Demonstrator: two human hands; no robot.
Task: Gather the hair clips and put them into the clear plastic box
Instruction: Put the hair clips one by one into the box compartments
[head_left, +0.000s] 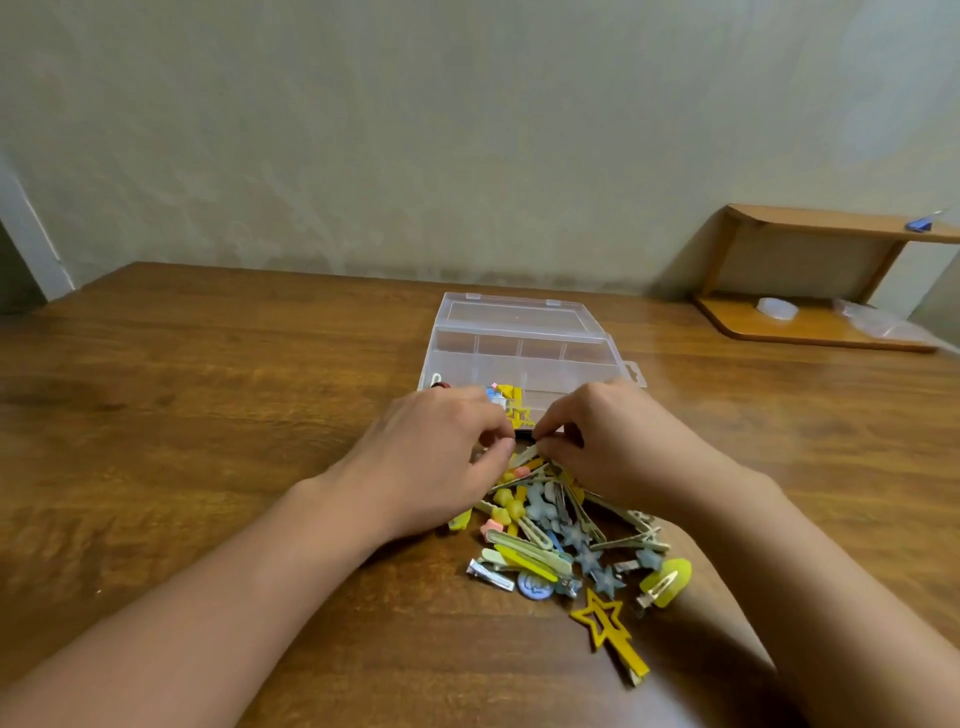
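We are working at the far edge of the pile of hair clips (561, 530), which lies on the wooden table (208, 415) just in front of the open clear plastic box (519, 343). Our left hand (441, 452) has its fingers curled down into the top of the heap and our right hand (602, 441) does the same from the other side; both seem to be pinching clips there, but the fingertips hide what each one holds, so we cannot tell how many. The likely trouble is tangling: the clips lie crossed over one another, so lifting a few could drag neighbours along and drop them short of the box, or scatter them across the table. A handful could also land across a divider instead of inside one compartment. As for counts, we see one box with its lid folded back, two hands, and one heap of perhaps two dozen clips, too overlapped to count exactly. One yellow star clip (605, 631) lies apart at the near edge, and a few clips (511, 402) already sit in a near compartment.
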